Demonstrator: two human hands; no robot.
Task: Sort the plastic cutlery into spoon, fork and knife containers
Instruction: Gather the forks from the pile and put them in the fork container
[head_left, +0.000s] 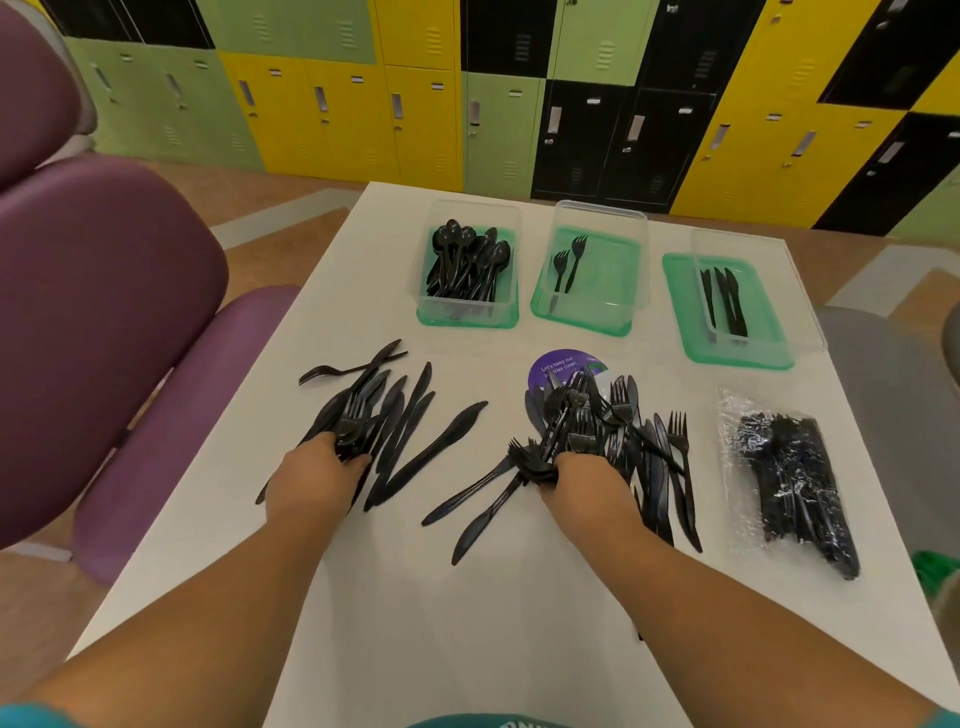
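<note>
both hands are down on the white table (467, 597), each closed around cutlery. left hand (317, 478) has its fingers curled round the left bunch of forks (352, 418), whose tines point away from the person. it sits at the near end of the left pile (400, 410), mostly knives fanned out on the table, with one fork lying apart at the pile's far left edge. right hand (582, 483) grips the right bunch of forks (540, 457), tines sticking out to the left past the thumb. it rests at the near left edge of the right pile (644, 441), a heap of forks and knives that partly covers a purple sticker (563, 366). a few loose knives (478, 499) lie between the two hands.

well beyond the hands, three clear containers stand in a row on green lids. the spoon container (470, 210) on the left is packed with spoons (467, 260), the fork container (608, 280) in the middle holds two forks (569, 262), and the knife container (763, 312) on the right holds a few knives (724, 301).

a wrapped bundle (795, 478) of black cutlery in clear film lies right of the right pile. purple chairs (104, 312) stand on the left, and coloured lockers (337, 104) line the back wall.
</note>
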